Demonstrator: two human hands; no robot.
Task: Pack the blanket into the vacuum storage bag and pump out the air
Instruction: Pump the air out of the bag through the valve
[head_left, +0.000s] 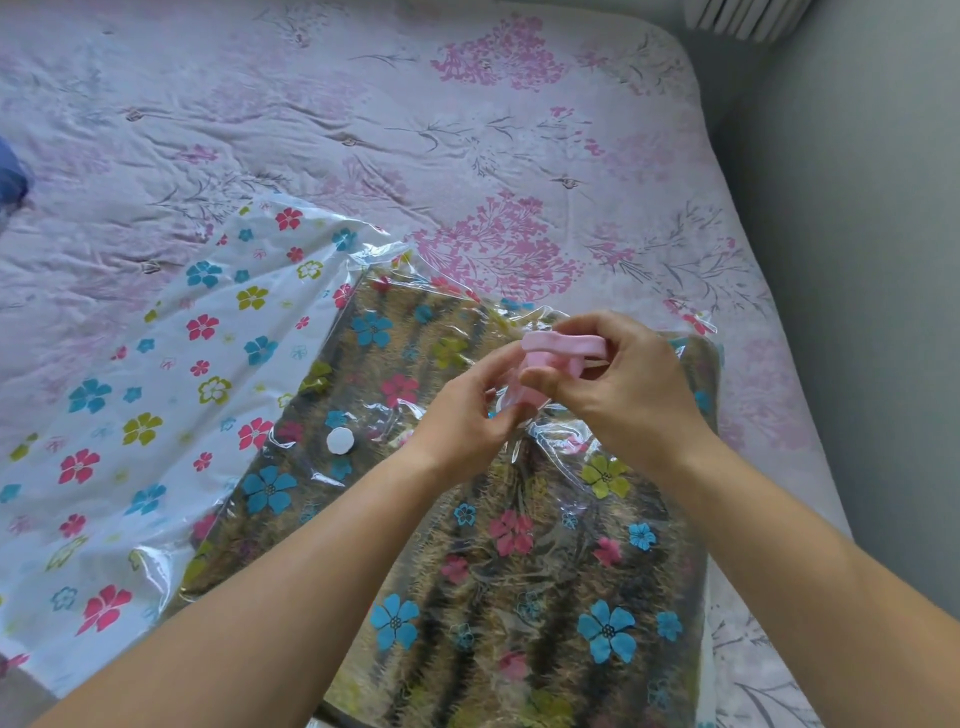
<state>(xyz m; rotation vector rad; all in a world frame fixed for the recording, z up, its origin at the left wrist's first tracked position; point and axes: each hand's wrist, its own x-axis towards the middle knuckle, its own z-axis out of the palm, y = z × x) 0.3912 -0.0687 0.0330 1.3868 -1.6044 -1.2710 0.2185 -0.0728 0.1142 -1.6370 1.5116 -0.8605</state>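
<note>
Head view: the brown striped blanket (519, 597) lies inside the flowered vacuum storage bag (156, 389) on the bed (363, 130). Over the blanket, a pink pump (563, 347) stands upright. The right hand (623, 395) has its grip curled round the pump's top handle. The left hand (462, 415) pinches the pump's base. A white cap (340, 440) lies on the bag, left of both hands.

No readable text, labels or numbers for you here; bag (156, 364) and bedspread (363, 104) show only flower prints.
</note>
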